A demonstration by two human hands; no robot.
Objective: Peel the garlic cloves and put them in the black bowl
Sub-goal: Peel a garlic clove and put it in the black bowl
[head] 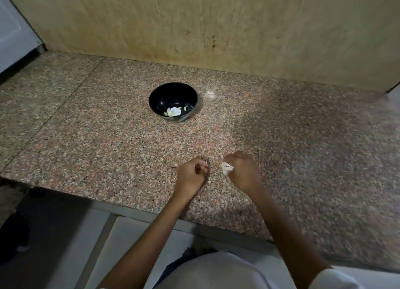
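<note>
You have 1 black bowl (173, 85), 2 hands and 1 piece of garlic (226, 167) in play.
Your right hand (243, 169) grips the garlic in curled fingers near the counter (97, 141) front edge. Your left hand (191, 173) is curled just beside it, and I cannot tell if it holds anything. The bowl sits far-centre, well apart, holding pale cloves (174, 111) too blurred to count.

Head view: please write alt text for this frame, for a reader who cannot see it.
A person's right hand grips a pale piece of garlic over a speckled granite counter, with the left hand curled beside it, the two hands apart. Farther back on the counter stands a black bowl with a few pale garlic pieces at its bottom.
</note>
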